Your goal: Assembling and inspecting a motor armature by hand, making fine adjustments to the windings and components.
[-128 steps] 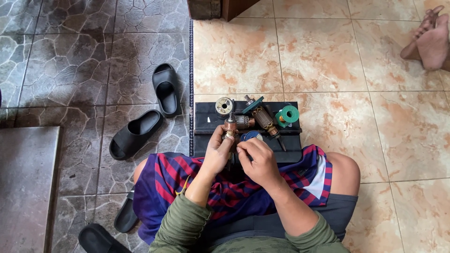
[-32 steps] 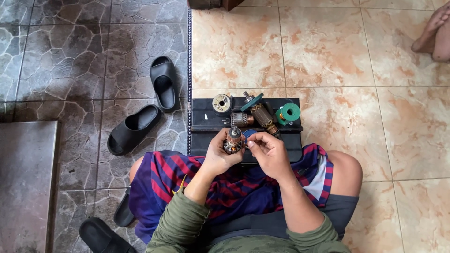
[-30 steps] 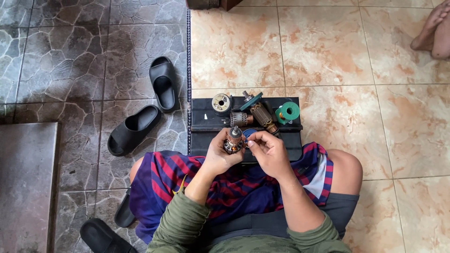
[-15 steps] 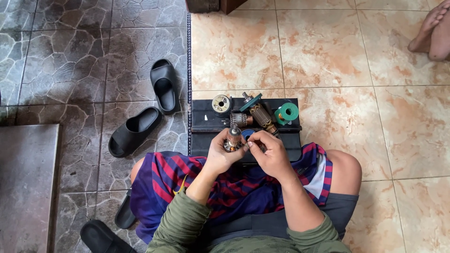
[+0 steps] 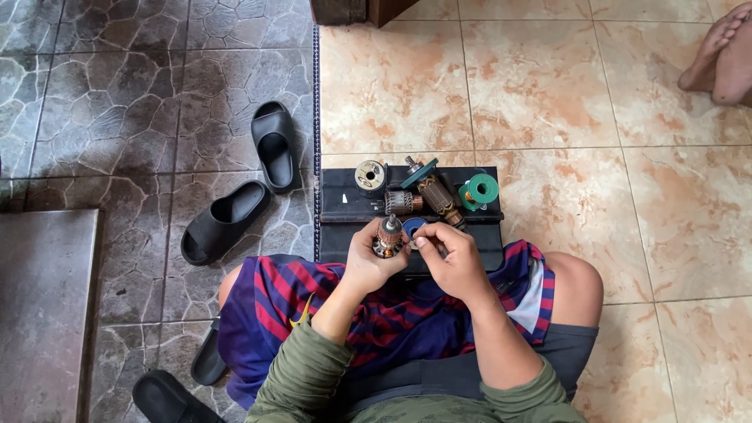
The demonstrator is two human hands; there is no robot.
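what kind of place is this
Likely a home porch or entryway used as a floor workshop: tiled floor, black slippers left nearby, and motor armatures on a black mat before the seated person.

Single head-worn view, looking almost straight down from above a seated person's own lap, with the green sleeves at the bottom edge and the top of the frame pointing away from the body. Range is moderate: the left hand [image 5: 366, 262] and right hand [image 5: 454, 262] sit just below centre and small, over a black board [image 5: 486, 235] on the floor, with the beige tiles [image 5: 548, 86] spreading right and the grey stone paving [image 5: 117, 94] left. No second view, so nothing overlaps.
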